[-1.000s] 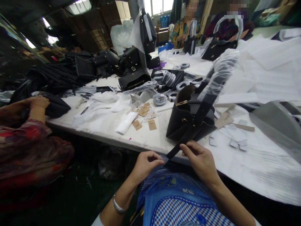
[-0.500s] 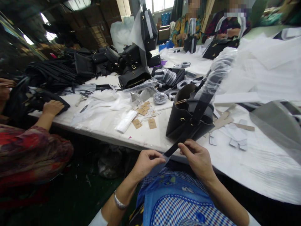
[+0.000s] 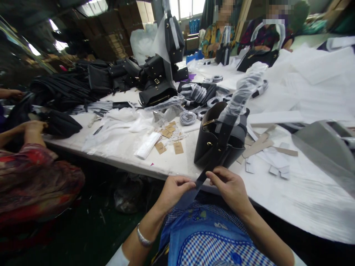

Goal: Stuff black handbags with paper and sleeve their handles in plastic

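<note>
A black handbag (image 3: 205, 147) stands at the table's near edge, its top partly open. Clear plastic film (image 3: 244, 88) wraps its raised strap. The black strap end (image 3: 204, 178) hangs from the bag toward me over the edge. My left hand (image 3: 177, 190) pinches the tip of that strap, along with a translucent plastic strip (image 3: 186, 199) that droops below the fingers. Just to the right, my right hand (image 3: 229, 186) pinches the same strap closer to the bag, thumb and forefinger together.
Brown paper tags (image 3: 178, 148) with strings and a white roll (image 3: 148, 145) lie left of the bag. Card strips (image 3: 259, 147) lie to its right. Black bags (image 3: 158, 92) are piled farther back. At the left, a co-worker's hand (image 3: 34, 129) touches a black bag.
The handbag and its wrapped strap have swung slightly left and stand more upright. Both my hands keep their pinch, the right shifted slightly left. The left co-worker's hand has drawn back leftward.
</note>
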Motion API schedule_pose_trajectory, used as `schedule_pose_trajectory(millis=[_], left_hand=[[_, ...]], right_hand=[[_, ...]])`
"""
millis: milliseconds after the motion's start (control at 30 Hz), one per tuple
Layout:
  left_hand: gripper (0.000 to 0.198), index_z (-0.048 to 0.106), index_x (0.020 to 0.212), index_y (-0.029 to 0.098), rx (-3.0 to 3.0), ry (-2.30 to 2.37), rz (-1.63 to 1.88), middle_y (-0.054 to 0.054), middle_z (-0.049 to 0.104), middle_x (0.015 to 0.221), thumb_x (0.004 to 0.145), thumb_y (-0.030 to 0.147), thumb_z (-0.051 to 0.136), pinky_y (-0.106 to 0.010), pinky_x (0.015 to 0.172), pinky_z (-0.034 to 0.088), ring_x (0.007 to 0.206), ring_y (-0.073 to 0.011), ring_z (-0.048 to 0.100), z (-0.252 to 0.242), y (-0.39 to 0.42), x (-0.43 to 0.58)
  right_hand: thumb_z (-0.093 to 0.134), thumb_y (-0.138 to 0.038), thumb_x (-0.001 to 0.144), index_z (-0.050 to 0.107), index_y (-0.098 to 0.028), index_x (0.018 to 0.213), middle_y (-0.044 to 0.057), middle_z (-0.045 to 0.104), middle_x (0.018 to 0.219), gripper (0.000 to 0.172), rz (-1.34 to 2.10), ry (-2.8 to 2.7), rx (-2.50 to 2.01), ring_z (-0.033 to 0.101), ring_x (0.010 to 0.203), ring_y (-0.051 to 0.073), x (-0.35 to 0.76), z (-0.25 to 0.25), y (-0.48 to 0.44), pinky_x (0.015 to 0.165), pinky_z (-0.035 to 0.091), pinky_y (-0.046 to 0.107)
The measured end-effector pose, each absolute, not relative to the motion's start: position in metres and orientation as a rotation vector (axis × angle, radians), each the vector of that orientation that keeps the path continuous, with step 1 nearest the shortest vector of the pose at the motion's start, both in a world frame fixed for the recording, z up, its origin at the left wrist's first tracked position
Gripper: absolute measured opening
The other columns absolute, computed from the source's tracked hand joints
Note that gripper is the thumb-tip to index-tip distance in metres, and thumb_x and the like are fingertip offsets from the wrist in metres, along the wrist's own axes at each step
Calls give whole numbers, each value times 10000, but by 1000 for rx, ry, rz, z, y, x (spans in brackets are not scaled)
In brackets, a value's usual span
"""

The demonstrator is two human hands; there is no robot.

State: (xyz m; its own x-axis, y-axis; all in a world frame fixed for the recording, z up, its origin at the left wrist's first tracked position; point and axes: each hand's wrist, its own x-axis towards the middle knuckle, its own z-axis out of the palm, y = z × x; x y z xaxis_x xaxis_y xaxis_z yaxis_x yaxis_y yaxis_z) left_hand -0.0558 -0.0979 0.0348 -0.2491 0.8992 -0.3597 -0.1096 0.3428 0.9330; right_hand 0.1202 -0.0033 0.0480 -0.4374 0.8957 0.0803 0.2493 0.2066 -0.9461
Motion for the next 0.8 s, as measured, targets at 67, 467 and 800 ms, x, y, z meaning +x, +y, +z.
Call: schedule_pose_trajectory(millis=[67,467,800], left_hand=[[294,792,784,154,751,1498,1172,-62,744,740,721,440,795,-247,604,440,635,-170,622,35,-92,-52],[400,760,790,131,683,1314,1430,-51,717,729,700,515,821,-232,601,433,632,-140,597,58,-37,-24],[258,743,771,160,886,1271,1678,-64,684,971,771,417,775,-286,896,465,969,-201,624,66,-3,-17]], right_hand=[[654,-510,868,660,-193,681,13,632,621,368,1217,-1849,-1074,606,567,156,120,49,-2,571,484,257],[573,-422,936,756,-200,990,29,731,713,293,988,-1934,-1114,682,600,182,140,65,6,661,537,289],[559,-543,918,686,-188,714,11,657,576,429,1320,-1772,-1115,632,551,165,122,75,16,569,487,246]])
